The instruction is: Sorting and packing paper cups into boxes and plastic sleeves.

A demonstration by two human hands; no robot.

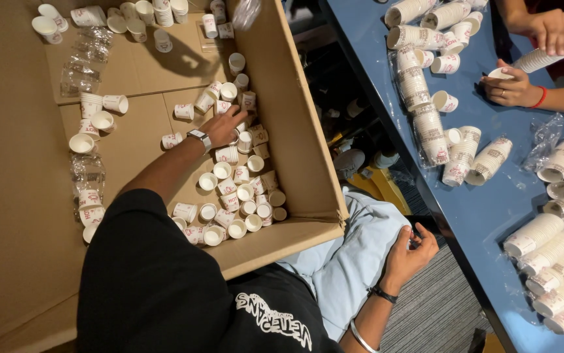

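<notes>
My left hand (223, 124), with a watch on its wrist, reaches into a large cardboard box (295, 131). It lies palm down on a scatter of small white paper cups (236, 189) with red print. Its fingertips touch the cups near the box's right wall, and their grip is hidden. My right hand (411, 252) hovers over my lap beside my light blue trouser leg (354, 255). Its fingers are loosely curled and nothing shows in them. It wears a dark band and a metal bangle.
More loose cups (92, 124) and empty clear plastic sleeves (86, 65) lie along the box's left and far sides. A blue table (491, 209) on the right bears stacked cups (426, 111). Another person's hands (514, 88) hold cups at its far end.
</notes>
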